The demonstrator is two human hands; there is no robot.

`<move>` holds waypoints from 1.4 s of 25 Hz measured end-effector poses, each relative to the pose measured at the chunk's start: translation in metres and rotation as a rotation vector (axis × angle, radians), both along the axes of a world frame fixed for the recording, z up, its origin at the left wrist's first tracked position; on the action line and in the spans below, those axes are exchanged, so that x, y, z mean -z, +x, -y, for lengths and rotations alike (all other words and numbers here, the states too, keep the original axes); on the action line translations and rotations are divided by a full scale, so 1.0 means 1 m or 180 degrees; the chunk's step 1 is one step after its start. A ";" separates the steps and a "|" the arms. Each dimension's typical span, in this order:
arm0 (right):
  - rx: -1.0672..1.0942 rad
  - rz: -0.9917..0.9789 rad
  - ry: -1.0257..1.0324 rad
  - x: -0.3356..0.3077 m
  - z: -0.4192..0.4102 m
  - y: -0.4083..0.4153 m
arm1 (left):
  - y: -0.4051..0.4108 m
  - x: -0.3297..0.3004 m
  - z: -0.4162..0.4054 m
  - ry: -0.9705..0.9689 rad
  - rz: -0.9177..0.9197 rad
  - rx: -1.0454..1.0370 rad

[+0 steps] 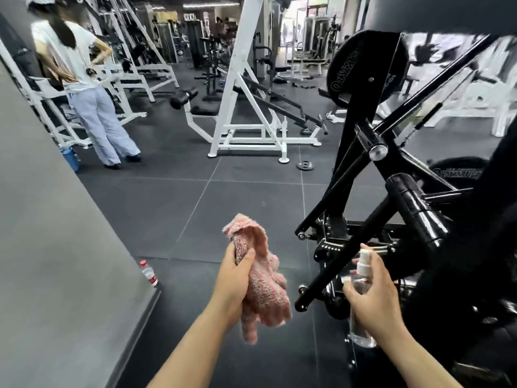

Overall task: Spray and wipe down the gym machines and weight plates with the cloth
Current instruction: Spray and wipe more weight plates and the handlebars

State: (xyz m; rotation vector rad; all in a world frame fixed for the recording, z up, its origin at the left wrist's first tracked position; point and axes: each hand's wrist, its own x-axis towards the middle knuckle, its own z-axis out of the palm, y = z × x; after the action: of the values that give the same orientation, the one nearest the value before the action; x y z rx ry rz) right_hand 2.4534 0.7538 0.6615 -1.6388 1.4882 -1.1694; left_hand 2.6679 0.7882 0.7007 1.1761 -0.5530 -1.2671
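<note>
Commercial gym, white steel machines [246,107], black plate-loaded machine [391,169], weight plate [358,68], rubber tile floor [173,208]

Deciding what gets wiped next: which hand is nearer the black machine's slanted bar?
Right. The right hand, gripping the spray bottle, is just beside the slanted bar; the left hand, holding the pink cloth, is farther left.

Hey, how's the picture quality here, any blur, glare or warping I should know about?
Head view: wide-angle warping bends the white machine frame; motion blur smears the upper right around the weight plate; bright glare blows out the far windows; the pink cloth and spray bottle stay fairly sharp.
</note>
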 end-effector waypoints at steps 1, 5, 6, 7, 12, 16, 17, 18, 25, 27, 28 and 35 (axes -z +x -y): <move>0.0045 0.0012 0.0033 0.000 0.008 0.012 | 0.010 0.000 0.014 0.0014 -0.0076 0.0069; 0.0235 0.0010 0.0045 -0.003 0.056 0.049 | 0.044 0.006 0.074 0.0009 -0.0256 0.0297; 0.0312 0.0029 -0.0006 -0.004 0.077 0.060 | 0.055 0.008 0.096 -0.0013 -0.0282 0.0348; 0.0404 0.0056 -0.0050 -0.006 0.093 0.066 | 0.062 0.005 0.111 -0.0030 -0.0266 0.0380; 0.0485 0.0277 -0.0140 -0.007 0.219 0.122 | 0.116 -0.001 0.239 -0.0125 0.0128 0.0434; 0.0414 0.0356 -0.0306 -0.023 0.337 0.171 | 0.165 -0.021 0.349 -0.0277 0.0203 0.0453; 0.0376 0.0363 -0.0302 -0.029 0.365 0.182 | 0.175 -0.027 0.373 -0.0311 0.0104 0.0456; 0.0360 0.0409 -0.0282 -0.034 0.392 0.194 | 0.184 -0.031 0.398 -0.0319 0.0045 0.0474; 0.0566 0.0469 -0.0377 -0.034 0.556 0.256 | 0.246 -0.024 0.584 -0.0404 0.0183 0.0702; 0.0717 0.0471 -0.0406 -0.033 0.609 0.276 | 0.266 -0.031 0.649 -0.0480 0.0060 0.0887; 0.0829 0.0492 -0.0388 -0.034 0.636 0.285 | 0.277 -0.034 0.684 -0.0488 0.0097 0.1011; 0.1624 0.0542 -0.0228 -0.044 0.781 0.308 | 0.278 -0.042 0.899 -0.0359 0.0178 0.1948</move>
State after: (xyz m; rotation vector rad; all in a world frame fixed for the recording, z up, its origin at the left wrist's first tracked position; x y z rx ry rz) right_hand 2.7613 -0.0269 0.7054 -1.1928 1.8248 -1.6036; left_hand 2.9459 -0.1110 0.7422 0.9792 -1.0662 -1.6910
